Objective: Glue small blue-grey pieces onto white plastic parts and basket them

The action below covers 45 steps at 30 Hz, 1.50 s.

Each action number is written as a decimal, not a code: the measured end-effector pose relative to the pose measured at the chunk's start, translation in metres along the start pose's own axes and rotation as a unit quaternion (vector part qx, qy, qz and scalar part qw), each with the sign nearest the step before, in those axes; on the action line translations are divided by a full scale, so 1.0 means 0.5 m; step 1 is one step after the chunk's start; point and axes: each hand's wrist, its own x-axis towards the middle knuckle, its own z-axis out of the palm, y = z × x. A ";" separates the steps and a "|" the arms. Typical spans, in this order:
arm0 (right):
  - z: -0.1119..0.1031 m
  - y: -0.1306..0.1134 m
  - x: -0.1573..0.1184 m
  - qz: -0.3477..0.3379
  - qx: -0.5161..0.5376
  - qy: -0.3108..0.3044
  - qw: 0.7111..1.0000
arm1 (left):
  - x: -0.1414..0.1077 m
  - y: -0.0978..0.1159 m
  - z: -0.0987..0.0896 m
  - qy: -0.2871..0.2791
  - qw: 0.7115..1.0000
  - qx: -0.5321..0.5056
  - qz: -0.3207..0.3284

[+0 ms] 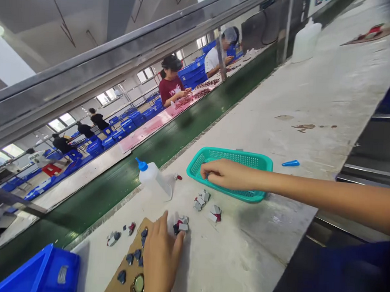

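My right hand (224, 173) is inside the green plastic basket (268, 167), its fingers curled round a small dark piece that is mostly hidden. My left hand (161, 253) rests over the right edge of a brown cardboard sheet (117, 285), fingers spread and holding nothing. Just beyond its thumb lies a cluster of grey, white and dark red pieces (181, 225). Dark blue-grey pieces (129, 259) and a round gold-rimmed item (138, 284) sit on the cardboard. Two more small piles (201, 200) (215, 213) lie near the basket.
A white bottle with a blue nozzle (155, 181) stands left of the basket. A blue bin (62, 272) is at lower left, a blue cap (290, 163) at right. Beyond the worktable's edge runs a green conveyor (190, 115), with people (173, 86) working across it.
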 end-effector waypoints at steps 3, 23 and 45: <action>0.004 -0.031 -0.030 0.025 0.010 -0.015 1.000 | 0.022 -0.007 0.028 -0.079 0.992 0.083 0.044; 0.226 -0.281 0.040 -0.081 0.127 -0.203 0.968 | -0.246 -0.136 -0.089 0.192 0.632 -0.663 -0.352; 0.330 -0.381 0.160 -0.240 -0.119 -0.296 0.917 | -0.283 -0.207 -0.075 0.307 0.522 -0.722 -0.335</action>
